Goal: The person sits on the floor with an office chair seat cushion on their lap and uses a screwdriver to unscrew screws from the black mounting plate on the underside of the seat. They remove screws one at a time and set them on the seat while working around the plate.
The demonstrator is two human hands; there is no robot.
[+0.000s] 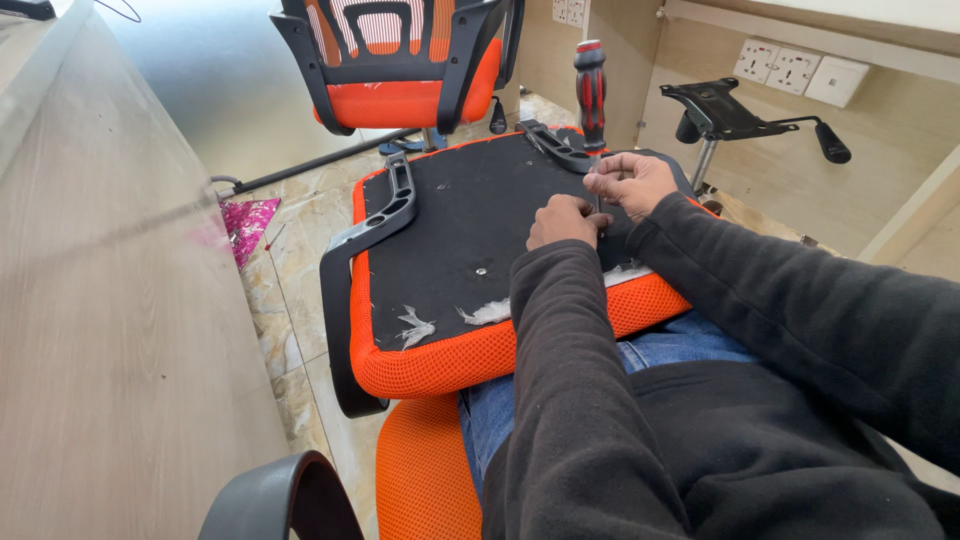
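Room had a tiled floor (pixel 290 250), a wooden desk surface (pixel 100 300) left of the seat, and wall sockets (pixel 790 70) beyond it. An upturned orange chair seat (pixel 450 250) lay across the person's lap, black underside up, white fluff scraps near its front edge. A black armrest bracket (pixel 375 225) sat on the seat's left side. Another orange chair (pixel 400 60) stood behind the seat; a black chair mechanism on a post (pixel 720 110) stood right of it. A red-and-black screwdriver (pixel 590 90) stood upright on the seat's far right part, handle above both hands. Right hand (pixel 630 180) had fingers pinched around the shaft just under the handle. Left hand (pixel 565 220) was curled with fingertips pressed together low at the shaft, probably steadying the tip; the contact was hidden.
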